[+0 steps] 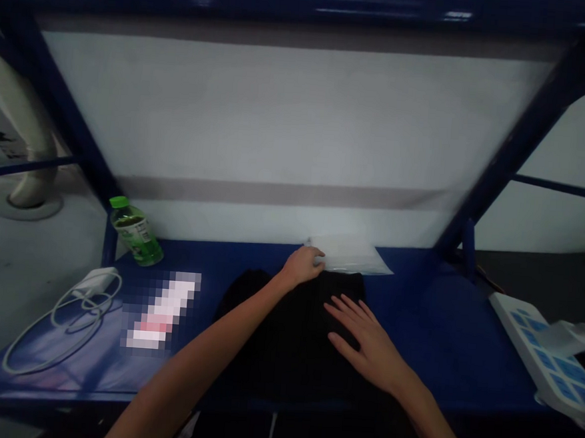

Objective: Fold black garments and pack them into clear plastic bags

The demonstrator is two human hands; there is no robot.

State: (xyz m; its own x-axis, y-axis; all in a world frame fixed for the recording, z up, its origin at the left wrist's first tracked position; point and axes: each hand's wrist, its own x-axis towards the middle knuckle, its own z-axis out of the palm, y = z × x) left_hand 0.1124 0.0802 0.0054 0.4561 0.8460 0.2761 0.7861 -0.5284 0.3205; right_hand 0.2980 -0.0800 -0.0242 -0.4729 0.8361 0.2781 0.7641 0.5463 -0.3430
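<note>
A piece of black cloth (pixel 283 352), probably a folded garment, lies on the blue shelf in front of me. My right hand (pixel 364 337) rests palm down on its right part, fingers spread. At the cloth's far edge is my left hand (pixel 303 265), with its fingers curled beside the near left corner of a clear plastic bag (pixel 353 255). Whether those fingers pinch the bag or the cloth is hidden. The bag lies flat behind the cloth, against the white wall.
To the left stand a green-capped bottle (pixel 137 231), a white charger with a coiled cable (pixel 95 282) and a blurred-out bright object (pixel 163 313). A white power strip (pixel 546 357) with a plug is on the right. Blue metal posts (pixel 512 147) frame the shelf (pixel 429 335).
</note>
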